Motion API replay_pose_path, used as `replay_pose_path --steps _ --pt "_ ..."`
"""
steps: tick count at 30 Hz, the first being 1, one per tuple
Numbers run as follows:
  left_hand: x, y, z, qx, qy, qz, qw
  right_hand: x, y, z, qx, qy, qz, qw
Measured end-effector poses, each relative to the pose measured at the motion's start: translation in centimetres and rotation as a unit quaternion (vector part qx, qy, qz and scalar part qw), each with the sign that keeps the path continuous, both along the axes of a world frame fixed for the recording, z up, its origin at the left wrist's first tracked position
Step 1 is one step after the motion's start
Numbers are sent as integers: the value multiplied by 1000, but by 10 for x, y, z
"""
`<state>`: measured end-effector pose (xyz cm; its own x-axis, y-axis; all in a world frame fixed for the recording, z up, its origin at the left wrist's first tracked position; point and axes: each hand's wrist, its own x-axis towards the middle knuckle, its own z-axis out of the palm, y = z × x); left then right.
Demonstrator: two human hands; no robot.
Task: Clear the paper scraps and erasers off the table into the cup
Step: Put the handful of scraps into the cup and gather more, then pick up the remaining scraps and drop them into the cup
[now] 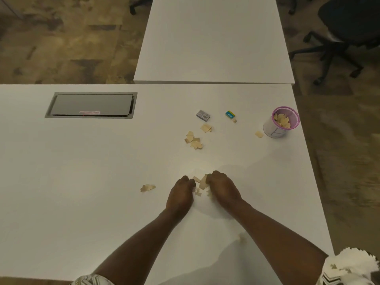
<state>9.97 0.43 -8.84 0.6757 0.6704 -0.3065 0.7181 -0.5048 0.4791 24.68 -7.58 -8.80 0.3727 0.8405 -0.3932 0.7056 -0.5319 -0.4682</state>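
Hands lay close together near the front of the white table (102,171), knuckles up. The right hand (223,188) had its fingers curled round a tan piece of the gathered scraps (202,183), so its grip was closed on them. The left hand (181,192) had its fingers curled down against the same little heap. Whether its grip held any paper could not be told, since the fingertips were hidden. A few small bits of that heap lay on the table between the two hands.

A lone scrap (147,187) lay to the left of the left hand, apart from it. Farther back a middle cluster (193,139) of tan scraps lay loose, with a smaller pair of scraps (206,127) just behind it. Beyond those sat a grey eraser (203,115) and, to its right, a blue-and-yellow eraser (230,114) with a tiny scrap (234,120) just beside it. Both erasers were well apart from the hands.

The cup (271,128), mesh with a pink rim, stood upright near the table's right edge, and the cup scraps (282,120) showed inside it. An outer scrap (259,134) lay on the table just left of its base. A blurred tan bit (241,238) lay beside the right forearm.

A grey hatch (91,105) was set into the table at the back left. A second table (213,42) stood against the far edge, with an office chair (349,23) to its right.
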Motion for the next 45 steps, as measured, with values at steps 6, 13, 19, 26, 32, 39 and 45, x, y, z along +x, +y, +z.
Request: replay_pose_path --steps 6,13,19,26,32,39,45 --pt "21 11 13 -124 -89 206 967 24 0 18 86 188 -264 942" --pt "74 18 40 -210 -146 260 931 69 -3 40 141 299 -354 875" --pt "152 21 68 -220 -171 214 936 125 -5 66 210 299 -409 836" --pt "257 16 97 -216 -199 138 946 207 -8 86 247 188 -468 827" --pt "333 14 106 -185 -178 105 961 265 0 93 209 95 -493 839" --pt "364 15 101 -222 -112 80 965 291 5 79 155 130 -467 861" --pt "352 13 107 -262 -134 76 953 280 -4 82 168 112 -467 861"
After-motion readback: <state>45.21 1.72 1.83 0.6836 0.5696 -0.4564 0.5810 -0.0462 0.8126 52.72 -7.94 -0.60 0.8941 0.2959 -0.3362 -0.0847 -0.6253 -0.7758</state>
